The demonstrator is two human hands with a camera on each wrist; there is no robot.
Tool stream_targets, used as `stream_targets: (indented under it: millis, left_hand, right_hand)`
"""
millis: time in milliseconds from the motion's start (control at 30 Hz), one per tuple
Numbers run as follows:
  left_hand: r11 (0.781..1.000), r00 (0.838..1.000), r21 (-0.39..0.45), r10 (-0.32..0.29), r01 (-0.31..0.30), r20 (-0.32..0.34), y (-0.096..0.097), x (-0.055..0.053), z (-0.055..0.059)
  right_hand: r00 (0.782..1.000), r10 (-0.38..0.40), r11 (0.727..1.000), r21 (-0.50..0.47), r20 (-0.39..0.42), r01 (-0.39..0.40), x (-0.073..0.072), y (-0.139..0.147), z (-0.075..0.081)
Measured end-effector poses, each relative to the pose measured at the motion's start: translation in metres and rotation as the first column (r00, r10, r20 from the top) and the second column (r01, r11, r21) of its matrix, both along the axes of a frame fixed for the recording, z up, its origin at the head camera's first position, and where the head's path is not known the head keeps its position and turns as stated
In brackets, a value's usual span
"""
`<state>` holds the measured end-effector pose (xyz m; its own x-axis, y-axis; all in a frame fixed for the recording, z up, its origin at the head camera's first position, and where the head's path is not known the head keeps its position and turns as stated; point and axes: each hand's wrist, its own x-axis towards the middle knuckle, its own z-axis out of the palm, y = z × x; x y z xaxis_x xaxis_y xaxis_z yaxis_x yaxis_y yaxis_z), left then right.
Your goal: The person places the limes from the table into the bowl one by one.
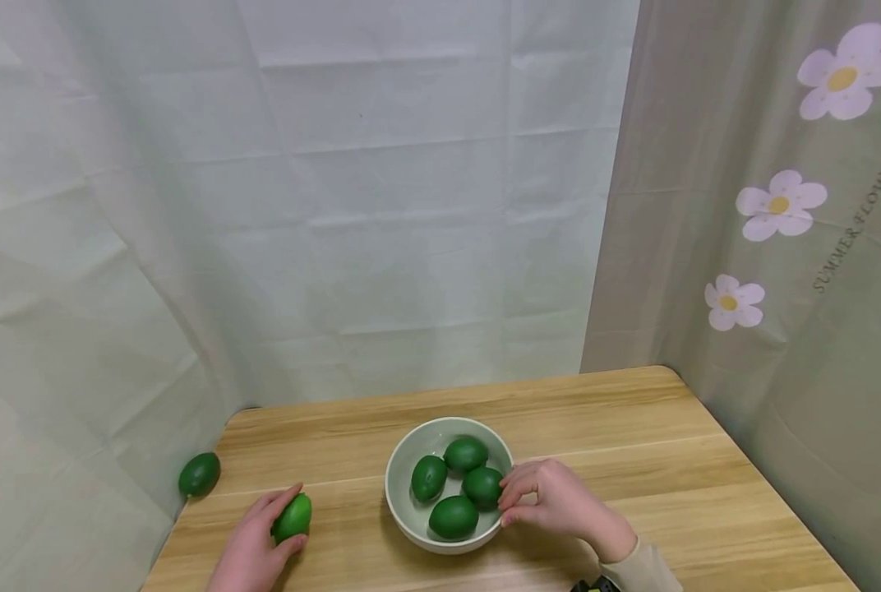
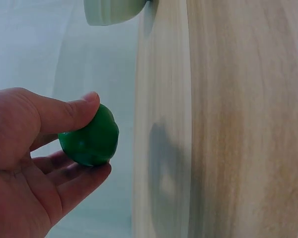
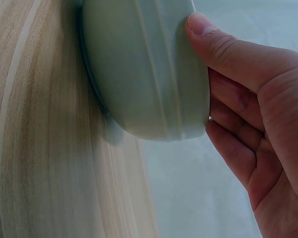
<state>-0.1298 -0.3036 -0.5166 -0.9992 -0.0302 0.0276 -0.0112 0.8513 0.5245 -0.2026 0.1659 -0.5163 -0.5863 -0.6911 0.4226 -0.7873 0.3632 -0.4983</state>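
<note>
My left hand (image 1: 257,538) pinches a bright green lime (image 1: 293,518) between thumb and fingers, left of the bowl. In the left wrist view that lime (image 2: 92,139) is held off the wooden surface, its shadow falling beside it. A pale green bowl (image 1: 440,431) stands on the table, and several dark green limes (image 1: 453,517) lie inside. With its thumb on the outer wall and its fingers at the rim, my right hand (image 1: 547,497) grips the bowl's right side. The right wrist view shows the thumb against the bowl wall (image 3: 139,74).
Another dark green lime (image 1: 200,474) lies at the left edge of the wooden table (image 1: 633,427). Pale curtains (image 1: 426,205) hang close behind and on both sides, with flower prints on the right one.
</note>
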Motion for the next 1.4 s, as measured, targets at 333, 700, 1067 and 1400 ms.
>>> stream_targets:
  millis: [333, 700, 1067, 1400]
  left_hand:
    - [0.997, 0.999, 0.073, 0.01, -0.007, -0.038, 0.013, 0.004, 0.008]
    - [0.987, 0.996, 0.156, -0.021, 0.035, -0.09, 0.029, 0.005, 0.016]
    - [0.961, 0.97, 0.254, -0.05, 0.111, -0.237, 0.063, -0.003, 0.026]
    - [0.923, 0.94, 0.329, -0.085, 0.199, -0.331, 0.09, -0.015, 0.035]
  right_hand:
    - [1.0, 0.001, 1.0, 0.007, -0.003, -0.001, -0.001, -0.003, 0.001]
    - [1.0, 0.014, 1.0, -0.024, -0.003, -0.015, 0.003, -0.002, -0.001]
    - [0.999, 0.026, 0.999, -0.044, -0.028, -0.027, 0.001, 0.001, 0.0]
    - [0.999, 0.017, 0.999, -0.032, -0.03, -0.018, 0.0, 0.001, 0.0]
